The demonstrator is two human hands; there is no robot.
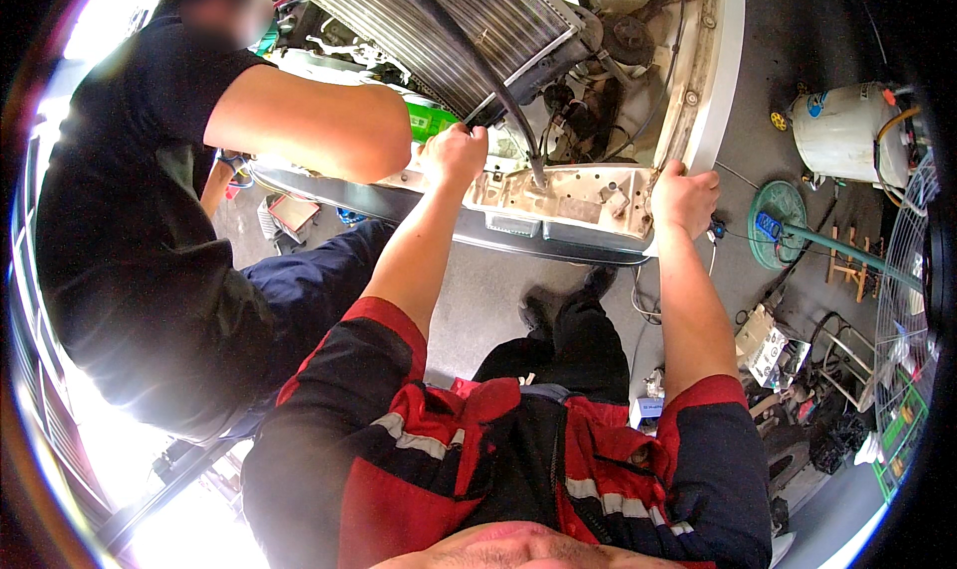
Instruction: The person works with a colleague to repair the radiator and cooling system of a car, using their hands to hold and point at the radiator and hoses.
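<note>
In the open front of a car, my left hand [457,155] is closed beside a bright green piece [429,122], near the lower corner of a finned radiator [469,31]. A dark tip shows at its fingers, too small to name. My right hand [685,200] curls over the car's front fender edge [691,101] at the corner. Between my hands runs the pale, dirty front panel [568,195], with a dark bumper [478,232] below it. A black rod [464,46] slants across the radiator down to the panel.
Close on my left a co-worker in a black shirt [130,220] leans in, one arm [309,126] across the engine bay. To the right stand a white tank [847,131], a round green base with a pole [778,225], and boxes and parts [773,350]. Cables lie on the floor.
</note>
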